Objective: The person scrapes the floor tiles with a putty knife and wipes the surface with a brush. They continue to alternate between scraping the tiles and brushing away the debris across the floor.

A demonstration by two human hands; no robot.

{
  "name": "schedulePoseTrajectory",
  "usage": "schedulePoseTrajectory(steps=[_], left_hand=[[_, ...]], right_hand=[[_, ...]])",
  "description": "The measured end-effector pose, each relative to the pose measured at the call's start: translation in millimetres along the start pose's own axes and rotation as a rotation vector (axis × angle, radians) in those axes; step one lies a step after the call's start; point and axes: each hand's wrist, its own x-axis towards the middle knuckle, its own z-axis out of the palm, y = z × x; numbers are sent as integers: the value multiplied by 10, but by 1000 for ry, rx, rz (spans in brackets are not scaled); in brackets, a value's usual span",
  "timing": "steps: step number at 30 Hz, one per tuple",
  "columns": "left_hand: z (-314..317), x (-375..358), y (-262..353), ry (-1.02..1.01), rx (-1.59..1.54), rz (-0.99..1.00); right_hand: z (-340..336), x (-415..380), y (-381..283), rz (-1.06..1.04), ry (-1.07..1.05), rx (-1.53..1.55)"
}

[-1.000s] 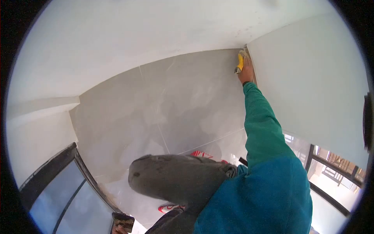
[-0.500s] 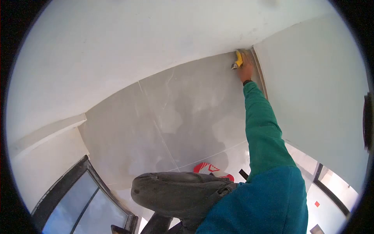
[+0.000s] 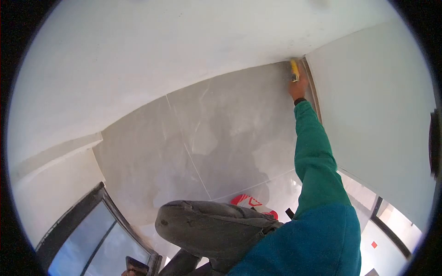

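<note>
My right hand (image 3: 299, 86) is at the end of an outstretched green sleeve, low in the far corner where the two white walls meet the grey floor. Its fingers are closed around a yellow-handled tool (image 3: 295, 70). The tool's working end, by the wall base, is blurred, and I cannot make out its kind. At the bottom left edge, a dark flat object (image 3: 136, 265) shows, with a sliver of my left hand (image 3: 125, 273) beside it. That hand appears closed on the object; most of it lies outside the picture.
Large grey floor tiles (image 3: 230, 133) carry darker patches and pale seams. A dark-framed glass panel (image 3: 99, 234) stands at lower left. White walls rise ahead and at right (image 3: 373, 101). My bent knee (image 3: 198, 221) and red-and-white shoe (image 3: 248, 201) are in front.
My right hand and the yellow-handled tool have shifted slightly right, and the tool has turned more upright in the picture. The dark object at the bottom left has risen further into view.
</note>
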Motion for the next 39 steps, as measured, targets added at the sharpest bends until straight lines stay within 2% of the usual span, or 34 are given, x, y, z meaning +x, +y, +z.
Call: schedulePoseTrajectory(steps=[2,3,5,6,8,9,11,13,14,16,17,18,20,21,22,23,24,25,26,27,28,29,30,32,33,34,35,36,38,39], left_hand=[[3,-2,54,1,-41,-89],[17,37,79,16,-64,-127],[21,-5,93,38,-86,-188],[26,-64,94,37,-72,-184],[18,-78,75,35,-44,-153],[26,-61,62,45,-31,-136],[60,-47,-78,48,-14,-120],[199,-28,-366,86,190,166],[207,38,-290,87,189,170],[198,91,-124,25,-10,-54],[185,29,-9,35,-2,-93],[168,-22,130,87,8,-77],[148,-129,156,165,26,-73],[188,-204,91,139,-17,-155],[225,-229,21,103,-56,-232],[300,-253,-153,190,-9,-103],[277,-261,-125,203,-8,-104],[260,-222,-44,187,-21,-124],[249,-163,50,164,-33,-140],[256,-110,145,195,-87,-124],[256,-98,209,211,-80,-122],[277,-64,231,234,-68,-80],[270,-67,253,247,-51,-51],[287,-87,302,276,-119,-38],[312,-135,208,274,-131,-48],[341,-188,131,269,-147,-56],[344,-258,130,276,-181,-78],[341,-314,105,286,-187,-102],[339,-426,95,317,-148,-205],[352,-487,137,348,-182,-193]], right_hand=[[16,9,104,300,59,-108],[-48,58,2,301,68,-103],[-138,100,-218,146,-40,110],[-85,92,-185,135,-52,119],[-19,58,-24,385,96,-169],[82,73,-66,382,99,-157],[172,18,-425,120,34,-93],[284,-189,-689,63,-73,42],[166,-243,-714,64,-69,40],[-14,-289,-829,-54,-243,404],[-58,-288,-744,-64,23,284],[-188,-134,-688,150,-2,256],[-168,111,-305,217,84,70],[-16,86,-391,213,83,91],[166,-13,-511,212,50,-37],[313,-124,-617,213,19,-166],[376,-188,-1244,185,4,-72],[279,-246,-2057,414,-215,318],[940,-703,-2388,175,55,256],[1101,-944,-2996,7,-89,132],[980,-947,-3567,-20,-192,517],[950,-976,-4026,-33,-343,686],[877,-949,-4147,-42,-344,703],[774,-901,-4446,133,-519,912],[698,-883,-4375,30,-344,875],[624,-841,-4030,-70,-166,833],[529,-800,-3551,-82,-182,789],[453,-778,-3056,-121,-98,686],[228,-583,-2155,-25,-128,641],[322,-546,-1571,-97,-62,336]])
